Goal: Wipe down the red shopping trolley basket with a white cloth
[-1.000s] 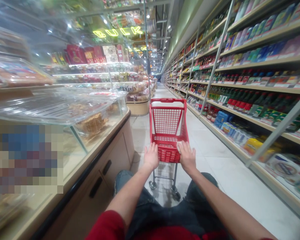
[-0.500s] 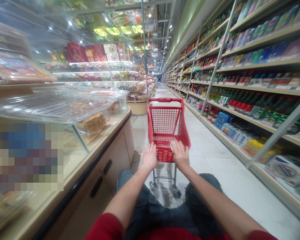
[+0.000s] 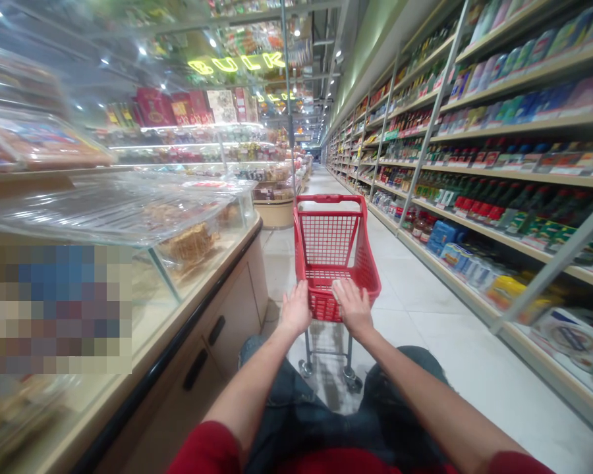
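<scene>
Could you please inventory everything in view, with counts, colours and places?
Shopping cart: one, red, straight ahead
Wad: one, white, in the right hand
Counter: one, beige with glass, left
Handles: two, black, counter front
Packed food: several, brown, in the counter
Boxes: several, mostly red, on the far display
Lit signs: two, yellow, overhead
Shelves: many, beige, right
Bottles: many, mixed, on the shelves
Floor: one, white, below the cart
Jeans: one pair, blue, below
Sleeves: two, red, bottom
Left hand: one, bare, at the cart
Right hand: one, bare, at the cart
</scene>
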`<control>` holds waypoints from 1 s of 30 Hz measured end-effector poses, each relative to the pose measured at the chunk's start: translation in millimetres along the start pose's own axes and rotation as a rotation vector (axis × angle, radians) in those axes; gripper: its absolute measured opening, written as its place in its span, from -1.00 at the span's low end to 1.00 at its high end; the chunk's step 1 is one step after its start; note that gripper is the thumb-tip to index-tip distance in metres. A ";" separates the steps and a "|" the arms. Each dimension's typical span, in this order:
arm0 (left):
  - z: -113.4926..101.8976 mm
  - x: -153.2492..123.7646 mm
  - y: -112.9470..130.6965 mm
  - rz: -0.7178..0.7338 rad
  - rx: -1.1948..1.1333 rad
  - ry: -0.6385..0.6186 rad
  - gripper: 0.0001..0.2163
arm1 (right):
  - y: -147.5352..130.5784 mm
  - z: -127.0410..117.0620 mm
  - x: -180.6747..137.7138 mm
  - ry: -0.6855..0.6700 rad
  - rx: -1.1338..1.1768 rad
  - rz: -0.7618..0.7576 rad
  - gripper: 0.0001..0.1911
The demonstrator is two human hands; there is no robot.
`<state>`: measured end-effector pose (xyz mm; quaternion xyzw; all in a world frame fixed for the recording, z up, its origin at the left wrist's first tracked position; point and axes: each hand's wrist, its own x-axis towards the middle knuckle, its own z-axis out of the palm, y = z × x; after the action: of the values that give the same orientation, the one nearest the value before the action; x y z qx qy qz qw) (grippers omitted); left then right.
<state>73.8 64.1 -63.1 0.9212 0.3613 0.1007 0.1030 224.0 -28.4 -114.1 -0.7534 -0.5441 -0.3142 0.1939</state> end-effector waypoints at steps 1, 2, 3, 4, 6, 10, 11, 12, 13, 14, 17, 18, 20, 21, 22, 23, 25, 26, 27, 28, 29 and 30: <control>1.2 0.3 1.5 0.007 0.004 -0.007 -0.28 | 7.2 0.0 -2.2 0.023 -0.015 0.037 -0.50; 2.5 0.5 3.1 0.012 0.007 -0.013 -0.29 | 10.0 0.2 -3.1 0.038 -0.023 0.067 -0.51; 3.9 0.6 4.5 0.013 0.010 -0.018 -0.29 | 8.0 0.6 -2.9 0.046 -0.024 0.085 -0.51; 5.0 0.6 5.4 0.014 0.013 -0.021 -0.29 | 1.4 1.2 -1.5 0.048 -0.016 0.086 -0.51; 6.3 0.6 5.4 0.015 0.024 -0.028 -0.30 | -19.8 2.6 3.6 0.039 0.018 0.041 -0.50; 4.5 2.1 1.7 0.038 0.062 -0.022 -0.34 | -47.3 4.0 10.1 -0.004 0.085 -0.081 -0.50; 3.8 2.5 1.5 0.042 0.069 -0.019 -0.34 | -44.2 4.2 8.9 -0.001 0.086 -0.100 -0.50; 3.3 2.9 2.0 0.046 0.076 -0.018 -0.34 | -37.1 4.3 6.4 0.009 0.079 -0.113 -0.50; 3.2 3.0 3.2 0.049 0.087 -0.021 -0.35 | -27.2 4.5 3.2 0.029 0.065 -0.117 -0.50; 3.5 2.9 5.1 0.056 0.100 -0.027 -0.35 | -16.0 4.7 -0.3 0.052 0.045 -0.103 -0.50; 7.0 1.7 12.4 0.076 0.141 -0.048 -0.38 | 8.3 5.5 -7.2 0.111 -0.012 0.009 -0.51; 8.6 1.2 14.5 0.080 0.151 -0.053 -0.39 | 9.2 5.8 -7.3 0.122 -0.021 0.041 -0.52; 11.2 0.7 16.9 0.081 0.164 -0.060 -0.39 | -0.7 6.5 -4.5 0.128 -0.014 0.046 -0.52; 11.9 0.8 17.0 0.081 0.170 -0.063 -0.39 | -9.3 6.9 -2.1 0.124 0.000 0.024 -0.53; 11.9 0.9 16.5 0.085 0.177 -0.065 -0.39 | -18.3 7.0 0.2 0.119 0.015 -0.002 -0.53; 11.3 1.2 15.6 0.089 0.184 -0.067 -0.38 | -25.7 7.0 2.2 0.112 0.030 -0.029 -0.53; 8.7 1.7 13.6 0.095 0.199 -0.071 -0.37 | -30.6 6.2 3.6 0.102 0.044 -0.064 -0.53; 7.1 1.9 12.9 0.095 0.205 -0.072 -0.37 | -27.0 5.6 2.8 0.104 0.038 -0.068 -0.53; 5.7 1.9 12.7 0.094 0.209 -0.075 -0.36 | -19.8 5.0 1.2 0.110 0.024 -0.062 -0.53; 4.7 1.9 13.1 0.092 0.211 -0.077 -0.36 | -10.2 4.3 -0.9 0.118 0.002 -0.046 -0.54; 4.3 1.7 14.0 0.087 0.211 -0.078 -0.36 | 0.3 3.6 -3.1 0.124 -0.023 -0.022 -0.55; 4.6 1.5 15.4 0.084 0.212 -0.074 -0.36 | 10.0 2.9 -5.0 0.127 -0.047 0.011 -0.56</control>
<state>86.0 53.5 -63.3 0.9444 0.3269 0.0321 0.0140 233.1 -33.4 -119.1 -0.7392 -0.5191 -0.3731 0.2118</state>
